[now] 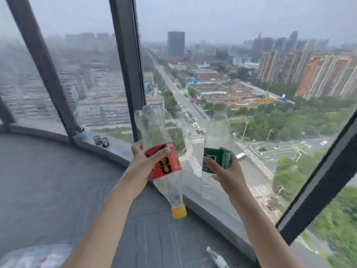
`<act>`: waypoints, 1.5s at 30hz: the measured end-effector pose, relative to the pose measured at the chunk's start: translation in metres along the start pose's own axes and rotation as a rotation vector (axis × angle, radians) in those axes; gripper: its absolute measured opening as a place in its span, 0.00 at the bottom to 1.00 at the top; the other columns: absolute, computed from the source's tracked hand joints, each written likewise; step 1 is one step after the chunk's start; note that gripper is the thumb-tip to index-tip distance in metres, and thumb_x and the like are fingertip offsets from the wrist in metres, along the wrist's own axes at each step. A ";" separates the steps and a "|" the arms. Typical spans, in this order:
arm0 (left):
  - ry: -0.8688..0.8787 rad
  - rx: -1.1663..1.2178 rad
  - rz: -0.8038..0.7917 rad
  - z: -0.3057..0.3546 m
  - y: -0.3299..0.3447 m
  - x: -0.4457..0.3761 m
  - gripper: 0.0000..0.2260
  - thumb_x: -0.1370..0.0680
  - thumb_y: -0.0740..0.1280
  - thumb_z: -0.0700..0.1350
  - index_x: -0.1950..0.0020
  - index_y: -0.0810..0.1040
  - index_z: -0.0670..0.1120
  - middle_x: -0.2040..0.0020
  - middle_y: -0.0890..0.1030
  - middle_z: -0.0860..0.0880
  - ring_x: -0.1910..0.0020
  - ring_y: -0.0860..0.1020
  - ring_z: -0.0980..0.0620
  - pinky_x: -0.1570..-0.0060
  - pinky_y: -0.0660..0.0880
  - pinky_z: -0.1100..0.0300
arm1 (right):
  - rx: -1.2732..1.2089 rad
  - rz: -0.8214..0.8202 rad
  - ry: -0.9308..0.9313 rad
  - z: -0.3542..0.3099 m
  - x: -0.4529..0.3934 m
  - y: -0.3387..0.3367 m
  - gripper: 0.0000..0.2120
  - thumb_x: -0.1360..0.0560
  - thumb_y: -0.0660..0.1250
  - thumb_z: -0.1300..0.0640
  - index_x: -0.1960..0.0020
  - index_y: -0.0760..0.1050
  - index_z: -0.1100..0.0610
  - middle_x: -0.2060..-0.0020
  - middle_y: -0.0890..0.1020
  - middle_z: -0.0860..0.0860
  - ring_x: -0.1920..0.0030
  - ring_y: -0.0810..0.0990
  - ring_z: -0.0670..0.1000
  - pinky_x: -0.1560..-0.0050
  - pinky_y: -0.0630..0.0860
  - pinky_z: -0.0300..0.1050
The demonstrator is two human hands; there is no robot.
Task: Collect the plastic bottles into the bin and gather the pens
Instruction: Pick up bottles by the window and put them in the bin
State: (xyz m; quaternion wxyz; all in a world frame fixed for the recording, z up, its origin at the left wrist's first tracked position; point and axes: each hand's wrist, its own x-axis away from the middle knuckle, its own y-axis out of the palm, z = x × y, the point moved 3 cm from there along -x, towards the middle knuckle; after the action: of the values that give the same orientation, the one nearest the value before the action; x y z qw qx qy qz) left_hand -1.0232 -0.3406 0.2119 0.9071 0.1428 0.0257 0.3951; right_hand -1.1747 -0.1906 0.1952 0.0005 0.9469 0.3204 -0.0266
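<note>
My left hand [144, 158] grips a clear plastic bottle with a red label [166, 163], held upside down so its yellow cap [179, 211] points at the floor. My right hand [225, 171] grips a second clear bottle with a green label [217, 144], held upright with its neck toward the window. Both bottles look empty and hang in the air in front of the glass. No pens or bin can be made out.
A curved grey ledge [58, 180] runs along tall windows with dark frames [127, 64]. Two small dark cups [101, 141] stand on the sill at the left. A clear plastic bag [32, 256] lies at the bottom left, and a small clear object [217, 257] lies on the ledge below.
</note>
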 end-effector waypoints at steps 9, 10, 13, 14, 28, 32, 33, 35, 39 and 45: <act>0.236 0.084 0.567 0.030 -0.157 0.124 0.22 0.35 0.70 0.54 0.46 0.67 0.50 0.50 0.78 0.47 0.55 0.79 0.52 0.60 0.75 0.57 | 0.003 -0.405 0.036 -0.001 0.060 0.155 0.21 0.30 0.74 0.53 0.41 0.71 0.52 0.52 0.80 0.48 0.55 0.80 0.46 0.45 0.79 0.53; 0.258 0.117 0.621 0.033 -0.175 0.137 0.19 0.33 0.70 0.53 0.48 0.67 0.50 0.51 0.78 0.47 0.56 0.79 0.51 0.60 0.75 0.56 | 0.014 -0.447 0.036 -0.002 0.068 0.175 0.17 0.30 0.73 0.53 0.45 0.71 0.49 0.54 0.79 0.48 0.56 0.80 0.47 0.45 0.79 0.54; 0.294 0.164 0.739 0.039 -0.230 0.170 0.17 0.29 0.70 0.53 0.46 0.69 0.48 0.49 0.78 0.44 0.53 0.79 0.47 0.58 0.76 0.54 | 0.024 -0.554 0.039 -0.002 0.093 0.234 0.15 0.31 0.74 0.53 0.53 0.69 0.44 0.55 0.79 0.47 0.53 0.81 0.51 0.44 0.78 0.57; 0.292 0.160 0.764 0.040 -0.248 0.180 0.18 0.29 0.69 0.55 0.45 0.69 0.48 0.47 0.78 0.44 0.53 0.78 0.47 0.58 0.76 0.54 | 0.034 -0.577 0.036 -0.002 0.101 0.253 0.16 0.31 0.74 0.53 0.51 0.69 0.45 0.54 0.79 0.47 0.52 0.81 0.51 0.44 0.78 0.57; 0.127 0.216 0.806 0.056 -0.452 0.260 0.16 0.23 0.58 0.59 0.47 0.78 0.49 0.58 0.83 0.49 0.60 0.81 0.54 0.60 0.75 0.59 | 0.031 -0.796 0.092 0.028 0.198 0.488 0.20 0.30 0.72 0.53 0.41 0.68 0.50 0.53 0.79 0.45 0.53 0.79 0.44 0.52 0.76 0.44; 0.086 0.263 0.814 0.047 -0.489 0.265 0.17 0.23 0.58 0.60 0.46 0.77 0.50 0.55 0.82 0.47 0.56 0.80 0.51 0.56 0.75 0.56 | 0.082 -0.846 0.138 0.047 0.210 0.526 0.21 0.30 0.72 0.51 0.41 0.67 0.48 0.51 0.79 0.45 0.50 0.79 0.46 0.47 0.77 0.48; 0.074 0.283 0.814 0.044 -0.497 0.264 0.19 0.23 0.58 0.61 0.44 0.77 0.49 0.53 0.82 0.46 0.55 0.80 0.49 0.55 0.76 0.54 | 0.094 -0.851 0.141 0.050 0.210 0.535 0.21 0.30 0.72 0.51 0.41 0.67 0.48 0.51 0.79 0.44 0.49 0.79 0.47 0.46 0.77 0.49; 0.042 0.332 0.827 0.036 -0.515 0.259 0.22 0.24 0.58 0.63 0.42 0.77 0.48 0.53 0.82 0.45 0.56 0.81 0.48 0.52 0.75 0.52 | 0.102 -0.856 0.148 0.055 0.205 0.553 0.22 0.30 0.72 0.51 0.40 0.67 0.48 0.51 0.78 0.44 0.50 0.79 0.45 0.45 0.77 0.49; 0.016 0.406 0.874 0.022 -0.552 0.239 0.23 0.25 0.59 0.64 0.44 0.78 0.47 0.55 0.82 0.44 0.57 0.80 0.48 0.51 0.74 0.52 | 0.120 -0.874 0.171 0.073 0.187 0.596 0.22 0.29 0.72 0.52 0.40 0.67 0.50 0.52 0.78 0.44 0.52 0.79 0.44 0.46 0.76 0.48; -0.029 0.417 0.901 0.008 -0.608 0.195 0.28 0.27 0.59 0.65 0.36 0.74 0.47 0.50 0.81 0.44 0.52 0.79 0.47 0.49 0.73 0.51 | 0.182 -0.955 0.208 0.106 0.149 0.674 0.23 0.30 0.72 0.52 0.39 0.67 0.50 0.49 0.79 0.46 0.48 0.79 0.48 0.43 0.77 0.50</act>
State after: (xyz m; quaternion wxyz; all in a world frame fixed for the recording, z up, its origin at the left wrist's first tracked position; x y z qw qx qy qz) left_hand -0.4572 -0.5947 0.0627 0.5984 0.3236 0.0274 0.7324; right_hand -0.6529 -0.6382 0.0705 -0.1264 0.6881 0.7132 0.0431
